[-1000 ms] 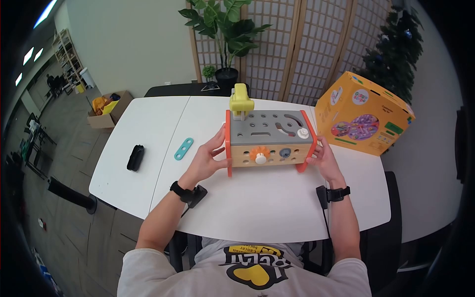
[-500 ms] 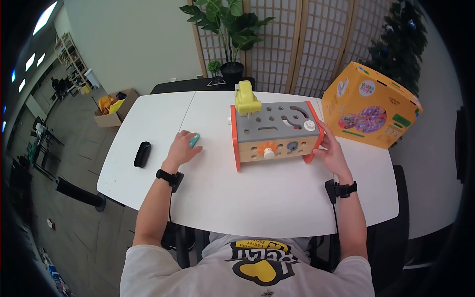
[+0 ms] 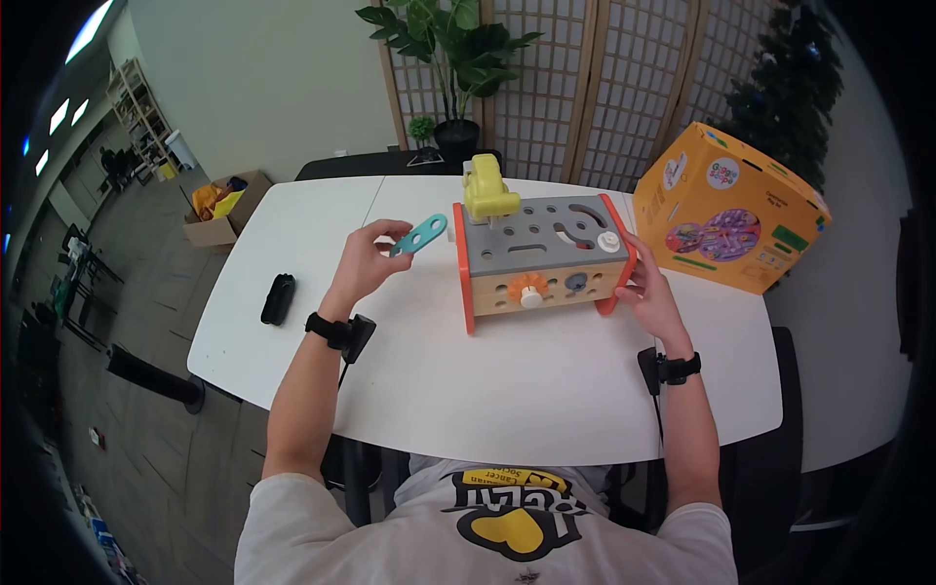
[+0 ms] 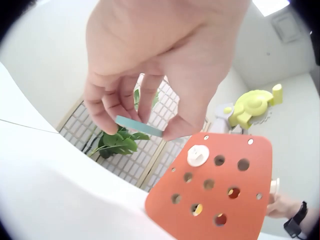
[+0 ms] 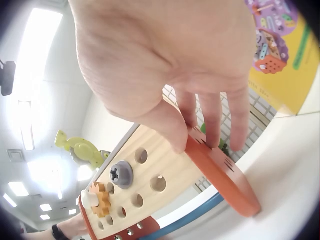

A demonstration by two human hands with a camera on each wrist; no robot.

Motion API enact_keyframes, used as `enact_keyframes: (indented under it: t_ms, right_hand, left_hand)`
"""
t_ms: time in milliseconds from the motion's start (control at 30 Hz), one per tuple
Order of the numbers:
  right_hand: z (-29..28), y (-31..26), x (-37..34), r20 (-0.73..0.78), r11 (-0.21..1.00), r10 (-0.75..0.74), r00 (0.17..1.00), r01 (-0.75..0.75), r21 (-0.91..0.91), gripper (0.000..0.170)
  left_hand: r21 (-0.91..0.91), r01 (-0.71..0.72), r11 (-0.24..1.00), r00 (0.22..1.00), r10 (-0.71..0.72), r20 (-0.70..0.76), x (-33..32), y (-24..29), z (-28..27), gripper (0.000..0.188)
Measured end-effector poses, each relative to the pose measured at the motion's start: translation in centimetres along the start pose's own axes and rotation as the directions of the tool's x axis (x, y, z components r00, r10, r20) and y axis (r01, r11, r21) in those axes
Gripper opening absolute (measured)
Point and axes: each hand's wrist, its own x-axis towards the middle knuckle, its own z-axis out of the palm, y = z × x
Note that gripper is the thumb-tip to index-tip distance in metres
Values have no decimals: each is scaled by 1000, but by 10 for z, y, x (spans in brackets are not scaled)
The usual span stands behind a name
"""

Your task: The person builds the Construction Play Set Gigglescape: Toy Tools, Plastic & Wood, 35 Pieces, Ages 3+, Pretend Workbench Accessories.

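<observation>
My left hand (image 3: 367, 261) pinches a teal toy strip with holes (image 3: 421, 235) between thumb and fingertips, raised above the table. In the left wrist view the strip (image 4: 139, 126) appears edge-on, near the orange-red end panel (image 4: 210, 185). A toy workbench (image 3: 546, 230) stands on the table, with a grey perforated top and wooden front. My right hand (image 3: 651, 297) grips its right end panel (image 5: 225, 177), thumb at the front edge and fingers on the outer face. The front bears an orange gear (image 5: 101, 198) with a white knob and a grey screw (image 5: 121, 174).
A yellow toy piece (image 3: 489, 190) stands up from the workbench's left rear. The large orange toy box (image 3: 731, 214) sits at the table's back right. To the left lies a black case (image 3: 278, 299) on the white table (image 3: 487, 409). A potted plant (image 3: 456, 136) stands behind.
My left hand let go of the workbench's left side, reached left and picked up the teal strip from the table, then lifted it toward the workbench. My right hand stays on the right panel.
</observation>
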Motion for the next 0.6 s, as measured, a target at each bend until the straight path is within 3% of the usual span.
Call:
enact_keyframes:
  t_ms: [133, 233, 467, 600]
  right_hand:
    - [-1, 7, 0, 4, 1000, -16, 1000, 16, 3, 91]
    - [-1, 10, 1, -10, 1000, -25, 1000, 25, -1, 92]
    - [0, 9, 0, -16, 999, -35, 999, 35, -23, 93]
    - [1, 9, -1, -19, 999, -41, 999, 40, -36, 92]
  left_hand:
    - [-148, -147, 978, 969, 173, 178, 10, 47, 11, 39]
    - [-49, -229, 972, 917, 232, 325, 20, 60, 23, 38]
    - [9, -242, 970, 904, 222, 366, 25, 65, 34, 40]
    - [3, -261, 965, 924, 249, 292, 18, 64, 32, 42]
